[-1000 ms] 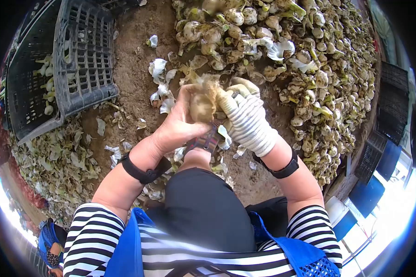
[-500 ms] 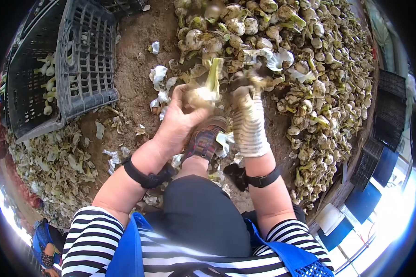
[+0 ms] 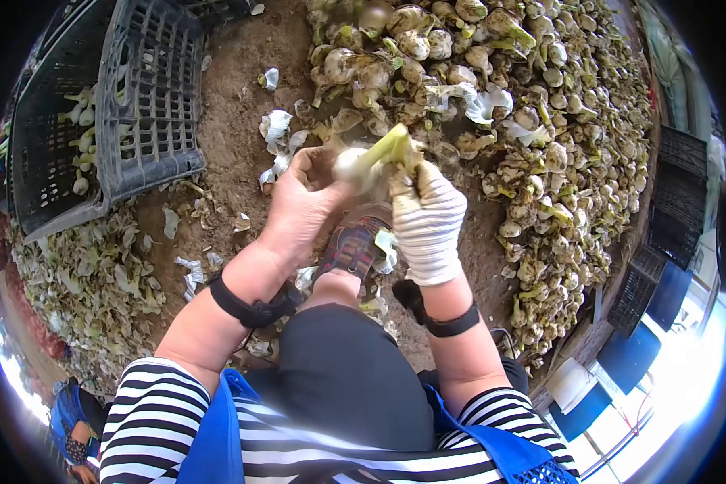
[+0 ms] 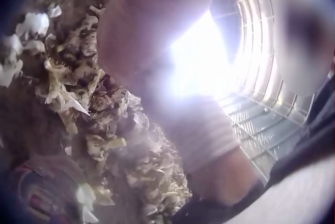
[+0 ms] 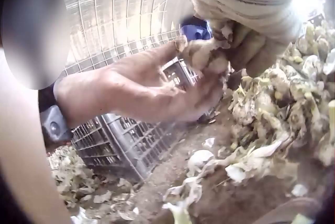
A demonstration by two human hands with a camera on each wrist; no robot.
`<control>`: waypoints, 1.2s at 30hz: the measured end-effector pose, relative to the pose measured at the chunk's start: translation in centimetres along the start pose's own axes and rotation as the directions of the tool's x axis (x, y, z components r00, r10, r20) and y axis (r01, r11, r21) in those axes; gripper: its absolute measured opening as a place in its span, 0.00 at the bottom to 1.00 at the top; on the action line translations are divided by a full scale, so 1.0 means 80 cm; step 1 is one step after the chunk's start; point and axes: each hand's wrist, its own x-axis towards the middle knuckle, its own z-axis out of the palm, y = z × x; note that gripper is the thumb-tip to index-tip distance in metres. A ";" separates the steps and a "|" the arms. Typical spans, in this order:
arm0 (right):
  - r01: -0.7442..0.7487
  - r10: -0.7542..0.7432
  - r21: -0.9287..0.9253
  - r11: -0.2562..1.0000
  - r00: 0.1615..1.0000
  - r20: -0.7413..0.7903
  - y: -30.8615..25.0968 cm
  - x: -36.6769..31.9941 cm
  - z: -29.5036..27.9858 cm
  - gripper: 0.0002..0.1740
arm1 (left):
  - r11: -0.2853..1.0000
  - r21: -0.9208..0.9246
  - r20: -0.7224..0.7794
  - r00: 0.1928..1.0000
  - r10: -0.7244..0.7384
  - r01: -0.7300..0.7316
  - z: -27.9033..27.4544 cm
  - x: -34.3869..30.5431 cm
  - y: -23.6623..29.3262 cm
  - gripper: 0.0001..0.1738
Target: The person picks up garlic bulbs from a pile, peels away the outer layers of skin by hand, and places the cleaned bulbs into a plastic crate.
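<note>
In the head view a pale garlic bulb (image 3: pixel 351 164) with a thick green-yellow stem (image 3: pixel 391 147) is between the hands. My bare left hand (image 3: pixel 302 202) grips the bulb between thumb and fingers. My right hand (image 3: pixel 429 222), in a striped, dirt-stained glove, has its fingers curled at the stem and outer skin. The right wrist view has the left hand (image 5: pixel 152 88) holding the bulb from below, with the gloved right hand (image 5: pixel 251 30) against its upper side. Glare and blur hide much in the left wrist view, where the glove (image 4: pixel 201 135) shows faintly.
A large heap of garlic (image 3: pixel 573 161) covers the right side. At the upper left a black plastic crate (image 3: pixel 149 105) holds several trimmed bulbs. Peeled skins (image 3: pixel 97 282) lie heaped below it. A shoe (image 3: pixel 353 246) stands beneath the hands; another person (image 3: pixel 77 427) is at lower left.
The bulb's outer covering has come partly away, showing a whiter surface and the stem. My right hand moved off to the right, then came back to the stem, which now tilts right.
</note>
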 end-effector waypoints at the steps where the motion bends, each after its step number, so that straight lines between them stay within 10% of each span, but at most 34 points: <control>1: -0.136 0.117 0.261 0.956 0.989 0.088 -0.006 -0.001 -0.002 0.14 | 1.000 -0.021 0.040 0.999 -0.005 0.006 -0.004 -0.001 0.002 0.29; 5: -0.313 0.219 0.360 0.879 0.935 0.279 -0.030 -0.009 -0.012 0.11 | 0.998 0.062 0.192 0.981 0.018 -0.031 0.008 -0.009 0.011 0.30; 7: 0.013 -0.036 0.172 0.985 0.991 0.133 -0.013 -0.002 -0.013 0.11 | 0.998 0.023 0.232 0.971 0.048 -0.055 0.003 -0.007 0.010 0.28; 9: 0.038 -0.030 0.200 0.979 0.999 -0.043 0.009 0.023 -0.017 0.14 | 0.969 -0.207 0.329 0.942 -0.060 0.134 -0.004 -0.009 0.016 0.29; 11: 0.183 -0.268 -0.401 0.897 0.949 -0.168 0.036 0.046 -0.023 0.20 | 0.955 -0.250 0.370 0.927 -0.055 0.157 -0.010 -0.012 0.015 0.32; 13: 0.224 -0.535 -0.901 0.371 0.845 -0.010 0.031 0.042 -0.032 0.32 | 0.950 -0.270 0.321 0.945 -0.066 0.158 -0.010 -0.014 0.016 0.36; 18: 0.280 -0.262 -0.124 0.952 0.954 0.143 -0.027 0.014 -0.025 0.18 | 0.979 -0.113 0.315 0.940 -0.128 0.171 -0.004 -0.013 0.022 0.42; 23: 0.136 -0.125 -0.012 0.991 0.940 0.316 -0.017 0.012 -0.019 0.17 | 0.899 0.438 0.341 0.920 -0.190 0.023 0.006 -0.010 0.031 0.51; 29: -0.288 0.209 0.140 0.947 0.888 0.409 -0.024 0.013 -0.027 0.13 | 0.852 0.509 0.276 0.961 -0.022 -0.127 0.011 -0.013 0.011 0.36; 31: -0.333 0.222 0.235 0.913 0.890 0.399 -0.015 0.012 -0.026 0.13 | 0.949 0.293 0.143 0.976 -0.164 0.117 0.006 -0.014 0.014 0.35; 33: -0.399 0.275 0.289 0.870 0.880 0.386 -0.010 0.010 -0.023 0.13 | 0.958 0.282 0.205 0.973 -0.108 0.047 -0.006 -0.015 0.009 0.31; 35: -0.399 0.252 0.374 0.837 0.888 0.384 0.000 0.007 -0.022 0.13 | 0.905 -0.148 0.392 0.864 -0.316 0.399 -0.015 -0.016 0.019 0.29; 36: -0.396 0.228 0.456 0.797 0.897 0.380 0.002 0.006 -0.020 0.14 | 0.941 -0.127 0.349 0.902 -0.253 0.313 -0.018 -0.013 0.010 0.31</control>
